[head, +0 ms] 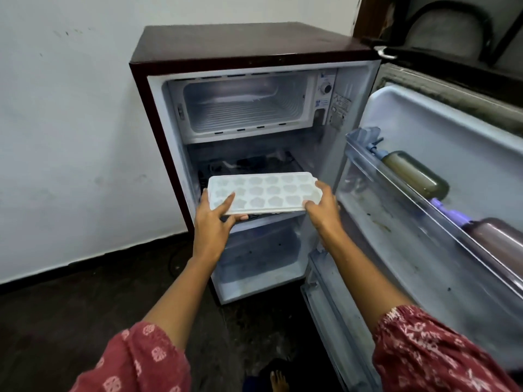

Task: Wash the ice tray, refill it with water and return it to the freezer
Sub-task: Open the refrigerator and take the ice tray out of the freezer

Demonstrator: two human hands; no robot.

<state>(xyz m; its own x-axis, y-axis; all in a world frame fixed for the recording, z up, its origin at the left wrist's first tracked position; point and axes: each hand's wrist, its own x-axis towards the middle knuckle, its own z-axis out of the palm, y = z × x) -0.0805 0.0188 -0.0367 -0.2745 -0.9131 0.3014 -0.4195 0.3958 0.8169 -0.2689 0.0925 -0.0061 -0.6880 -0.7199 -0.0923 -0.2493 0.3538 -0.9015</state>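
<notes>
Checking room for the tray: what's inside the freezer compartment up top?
Inside the freezer compartment only its ribbed white floor and a frost streak along the back wall show. The strip just behind its front lip is hidden. The ice tray is outside it.

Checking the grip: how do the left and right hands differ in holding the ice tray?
The left hand takes the ice tray's near left corner; right hand takes its right end. Left thumb lies far over the top; right thumb only on the rim. Both grip it.
</notes>
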